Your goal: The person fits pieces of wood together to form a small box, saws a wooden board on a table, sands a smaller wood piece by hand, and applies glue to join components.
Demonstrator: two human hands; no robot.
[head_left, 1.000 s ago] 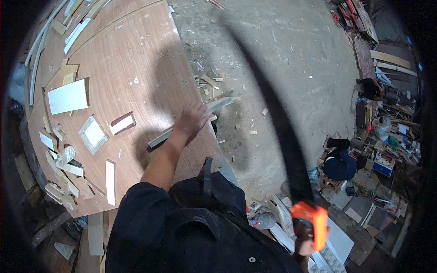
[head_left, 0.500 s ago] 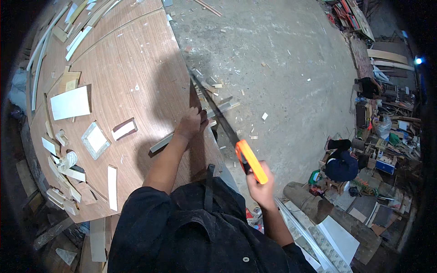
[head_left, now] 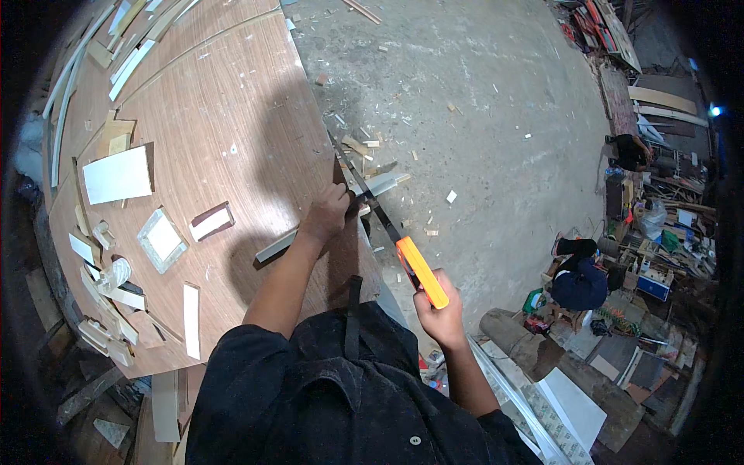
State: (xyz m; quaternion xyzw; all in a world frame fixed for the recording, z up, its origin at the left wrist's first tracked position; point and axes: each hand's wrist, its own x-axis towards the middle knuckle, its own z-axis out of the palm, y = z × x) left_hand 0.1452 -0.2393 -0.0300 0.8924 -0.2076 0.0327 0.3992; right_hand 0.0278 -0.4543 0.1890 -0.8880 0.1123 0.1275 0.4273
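My left hand [head_left: 328, 211] is closed over a long white-faced strip [head_left: 277, 246], pressing it on the brown wood-grain tabletop [head_left: 256, 101] near its right edge. The strip's far end juts past that edge over the floor. In my right hand [head_left: 439, 311] is a handsaw, its orange handle [head_left: 422, 273] gripped and its long dark blade [head_left: 381, 218] running up and left. The blade crosses the strip just right of my left fingers, beyond the table edge. How deep its teeth sit in the strip cannot be made out.
On the tabletop lie a white panel [head_left: 118, 175], a framed white square [head_left: 162, 234], a roll of tape [head_left: 116, 271] and several strips. Offcuts litter the concrete floor [head_left: 480, 116]. A person in dark clothes [head_left: 580, 285] sits low at right; white boards [head_left: 570, 407] lean lower right.
The saw and my right hand have shifted slightly left, and the blade now looks narrower, turned more on edge. My left hand stays on the strip.
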